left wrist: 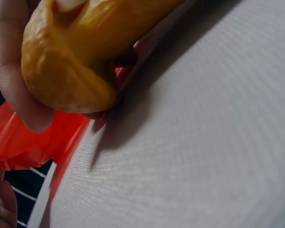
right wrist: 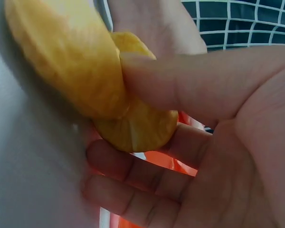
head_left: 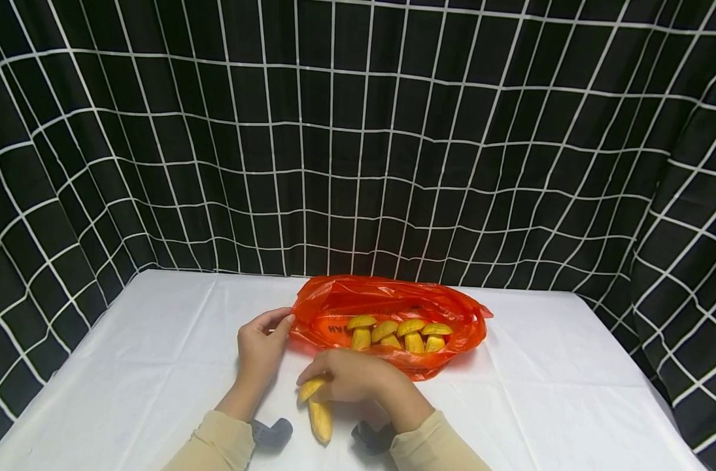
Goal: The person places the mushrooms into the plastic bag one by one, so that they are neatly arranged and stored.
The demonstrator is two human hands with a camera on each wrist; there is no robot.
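Note:
A red plastic bag (head_left: 387, 288) lies with its mouth spread open. Several yellow mushrooms (head_left: 361, 335) stand side by side in it, caps at the top. My left hand (head_left: 260, 350) pinches the bag's rim at its left end. In front of the bag, my right hand (head_left: 358, 377) grips another yellow mushroom (head_left: 320, 422) near its cap, the stem pointing towards me. The right wrist view shows the thumb against this mushroom (right wrist: 61, 57), just above the cloth. It also fills the top of the left wrist view, mushroom (left wrist: 66, 78) before the red bag (left wrist: 47, 142).
A white cloth (head_left: 134, 366) covers the table. Dark grey curved pieces (head_left: 272, 433) show at both wrists. Black curtains with a white grid (head_left: 358, 131) hang behind the table and along both sides.

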